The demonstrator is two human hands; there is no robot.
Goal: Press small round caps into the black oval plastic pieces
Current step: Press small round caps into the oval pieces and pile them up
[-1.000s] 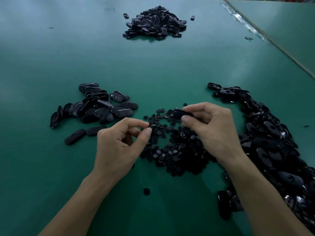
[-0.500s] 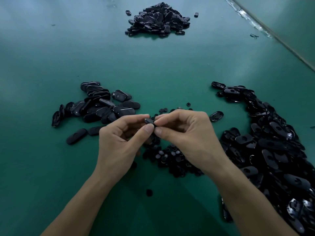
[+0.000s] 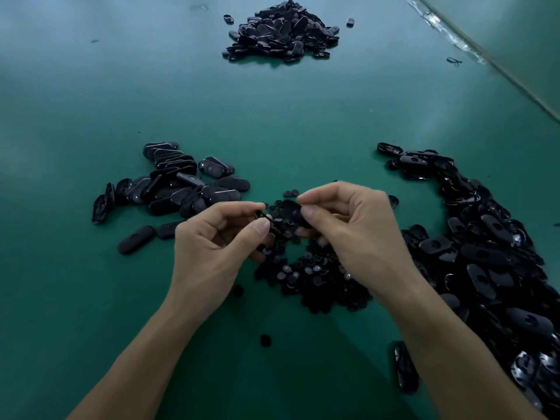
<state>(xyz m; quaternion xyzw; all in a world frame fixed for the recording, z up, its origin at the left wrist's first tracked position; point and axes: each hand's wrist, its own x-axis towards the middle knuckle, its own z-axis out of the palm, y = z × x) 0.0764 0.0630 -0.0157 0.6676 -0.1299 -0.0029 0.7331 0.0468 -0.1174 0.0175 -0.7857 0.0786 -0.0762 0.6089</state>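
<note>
Left hand (image 3: 212, 250): pinches a small round cap (image 3: 263, 216) between thumb and forefinger.
Right hand (image 3: 357, 234): grips a black oval piece (image 3: 291, 209).
Surface (image 3: 272, 116): green, with the cap pile (image 3: 309, 280) beneath both hands.

1. The left hand (image 3: 212, 253) is held up with its back to the camera and its fingers curled. Its thumb and forefinger tips close in a pinch on a small round cap (image 3: 263, 216).
2. The right hand (image 3: 360, 237) sits near it at about the same height, knuckles up. Its thumb and forefinger grip a black oval piece (image 3: 291, 211), and the other fingers are tucked under.
3. The two pinches point at each other, close together but apart.
4. The bare left forearm (image 3: 145, 353) rises from the lower left, and the bare right forearm (image 3: 448, 353) rises from the lower right. They converge toward the hands.
</note>
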